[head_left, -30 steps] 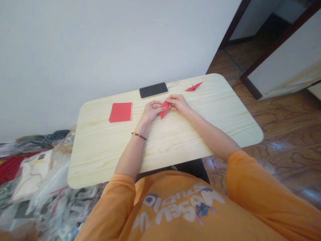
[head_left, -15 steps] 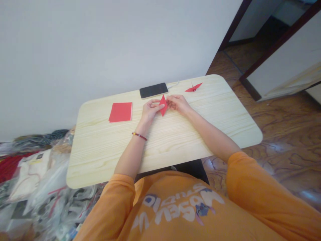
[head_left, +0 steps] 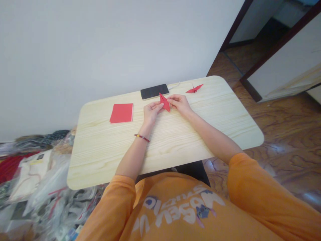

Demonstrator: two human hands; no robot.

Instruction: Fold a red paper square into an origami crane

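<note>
Between my two hands is a piece of folded red origami paper (head_left: 165,103), diamond-shaped with pointed ends and tilted to the left at its top. My left hand (head_left: 151,111) pinches its left side, thumb on top. On the right side, my right hand (head_left: 179,103) grips the paper between thumb and fingers. The fingers under the paper are partly hidden. Both hands are just over the middle of the light wooden table (head_left: 107,150).
A stack of red square paper (head_left: 121,113) lies to the left. Behind my hands is a black phone (head_left: 154,91) with a white cable (head_left: 175,86). A finished red paper crane (head_left: 195,89) sits at the back right. Plastic-bagged items (head_left: 57,201) cover the floor at left.
The folded paper has turned, its top point now leaning left. My right hand's thumb and fingers have closed on its right edge. The view has shifted slightly.
</note>
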